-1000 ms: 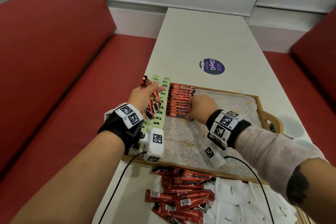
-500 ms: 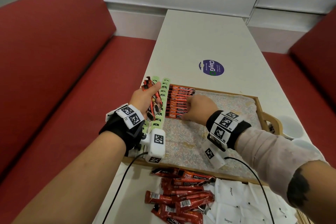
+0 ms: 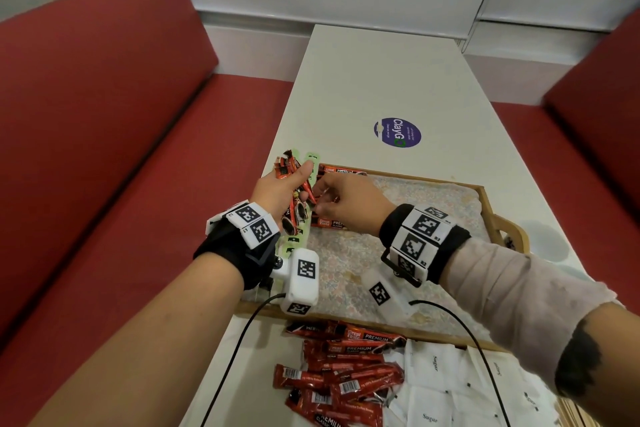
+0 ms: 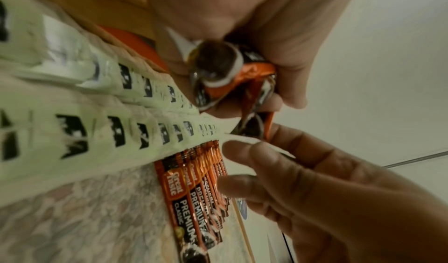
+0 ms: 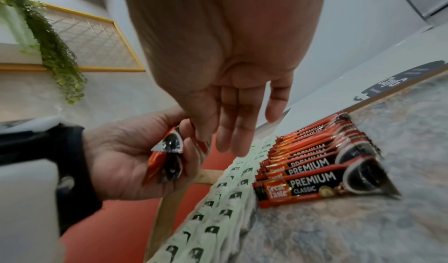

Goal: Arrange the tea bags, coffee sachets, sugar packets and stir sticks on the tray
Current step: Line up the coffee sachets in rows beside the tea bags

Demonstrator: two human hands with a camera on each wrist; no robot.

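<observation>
My left hand (image 3: 300, 184) (image 5: 179, 152) grips a bundle of red coffee sachets (image 3: 292, 173) (image 4: 242, 79) over the tray's far left corner. My right hand (image 3: 320, 196) (image 5: 218, 138) (image 4: 247, 161) meets it from the right, and its thumb and forefinger pinch the end of one sachet in that bundle. On the wooden tray (image 3: 485, 204) a neat row of coffee sachets (image 3: 332, 222) (image 5: 310, 182) (image 4: 189, 190) lies beside two columns of green tea bags (image 3: 313, 159) (image 5: 225, 190) (image 4: 116, 133).
Loose coffee sachets (image 3: 346, 374) and white sugar packets (image 3: 436, 402) lie on the table in front of the tray. A purple sticker (image 3: 397, 133) sits beyond it. Red benches (image 3: 104, 114) flank the narrow table. Wrist cables (image 3: 242, 340) trail over the near edge.
My right hand has left the row of sachets on the tray and moved left to the bundle. My left hand has lifted slightly with the bundle.
</observation>
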